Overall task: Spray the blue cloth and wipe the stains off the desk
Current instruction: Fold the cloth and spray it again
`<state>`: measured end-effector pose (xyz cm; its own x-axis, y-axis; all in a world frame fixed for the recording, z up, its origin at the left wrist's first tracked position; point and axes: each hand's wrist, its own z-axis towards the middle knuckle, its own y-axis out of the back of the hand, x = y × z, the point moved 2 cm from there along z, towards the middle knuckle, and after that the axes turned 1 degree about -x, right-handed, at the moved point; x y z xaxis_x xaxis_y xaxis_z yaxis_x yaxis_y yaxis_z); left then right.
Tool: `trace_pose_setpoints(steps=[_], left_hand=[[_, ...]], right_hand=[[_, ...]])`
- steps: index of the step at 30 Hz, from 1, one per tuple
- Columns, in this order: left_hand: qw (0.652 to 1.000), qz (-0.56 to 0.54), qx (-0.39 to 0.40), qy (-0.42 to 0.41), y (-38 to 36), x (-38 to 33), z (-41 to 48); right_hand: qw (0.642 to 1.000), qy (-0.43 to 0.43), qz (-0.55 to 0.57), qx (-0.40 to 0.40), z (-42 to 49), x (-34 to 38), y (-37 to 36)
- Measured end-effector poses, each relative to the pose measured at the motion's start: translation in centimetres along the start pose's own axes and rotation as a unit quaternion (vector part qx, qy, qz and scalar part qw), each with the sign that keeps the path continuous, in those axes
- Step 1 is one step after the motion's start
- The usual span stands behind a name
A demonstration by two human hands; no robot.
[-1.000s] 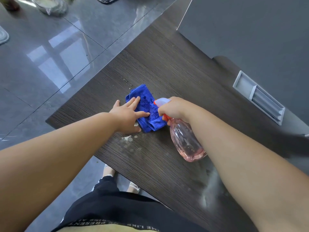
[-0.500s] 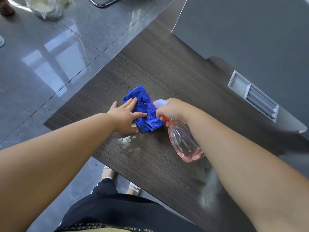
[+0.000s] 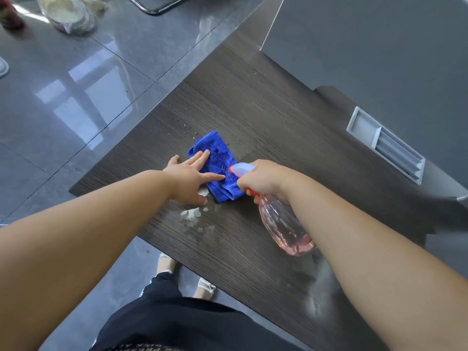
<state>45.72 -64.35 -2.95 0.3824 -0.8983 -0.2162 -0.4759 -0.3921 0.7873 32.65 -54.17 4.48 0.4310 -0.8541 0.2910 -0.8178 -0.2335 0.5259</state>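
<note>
Head view. Blue cloth (image 3: 217, 158), folded, lies flat on the dark wood-grain worktop (image 3: 278, 127), towards its left edge. Left hand (image 3: 188, 178) is open, fingers straight and spread, pressing the cloth's near side. Right hand (image 3: 260, 177) grips the neck of the tilted pink spray bottle (image 3: 286, 224), with the nozzle (image 3: 240, 168) at the cloth's right edge.

Change over the last second: almost none. Cloth, bottle and both hands sit where they were. Darker damp speckles show on the cloth.

Judgement: spraying step is in hand. Whitish stains (image 3: 191, 214) just beside the left hand are unwiped.

Lettering on the waistband (image 3: 152, 347) is cut off; unreadable.
</note>
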Motion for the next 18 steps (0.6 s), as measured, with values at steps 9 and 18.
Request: trace_pose_setpoints(steps=[9, 18], left_hand=[[0.999, 0.019, 0.032, 0.003, -0.3, 0.0, 0.2], [0.999, 0.003, 0.048, 0.005, 0.1, 0.1, 0.3]], right_hand=[[0.998, 0.057, -0.01, -0.038, 0.6, 2.6, -0.1], [0.998, 0.033, -0.033, -0.038, -0.1, 0.3, -0.7]])
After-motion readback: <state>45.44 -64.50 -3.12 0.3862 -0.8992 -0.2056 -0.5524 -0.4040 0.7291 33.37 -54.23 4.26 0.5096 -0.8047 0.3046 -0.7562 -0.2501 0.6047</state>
